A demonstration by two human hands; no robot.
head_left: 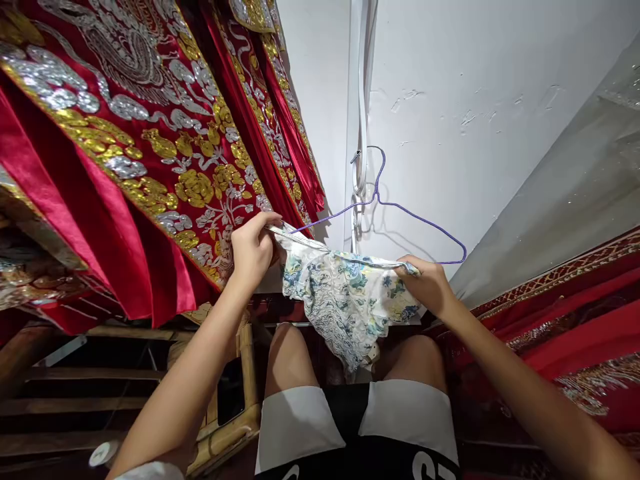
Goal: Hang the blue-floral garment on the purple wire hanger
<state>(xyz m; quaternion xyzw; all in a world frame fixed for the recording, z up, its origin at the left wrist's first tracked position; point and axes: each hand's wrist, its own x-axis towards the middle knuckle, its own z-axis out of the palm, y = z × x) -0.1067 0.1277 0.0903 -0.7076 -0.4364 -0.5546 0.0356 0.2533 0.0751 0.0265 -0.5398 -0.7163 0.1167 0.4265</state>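
Observation:
A small white garment point(345, 297) with a blue and yellow flower print hangs between my two hands, above my bare knees. My left hand point(254, 250) pinches its left top edge, fingers closed on the cloth. My right hand point(427, 285) grips its right top edge in a closed fist. A thin purple wire hanger point(400, 210) runs along the garment's top edge. Its hook hangs on a white strip point(357, 120) on the wall.
Red satin drapes point(150, 153) with gold and silver embroidery hang at the left, close to my left hand. More red embroidered cloth point(575, 320) lies at the right. A bamboo frame point(235, 400) stands below left. A white wall point(475, 100) is ahead.

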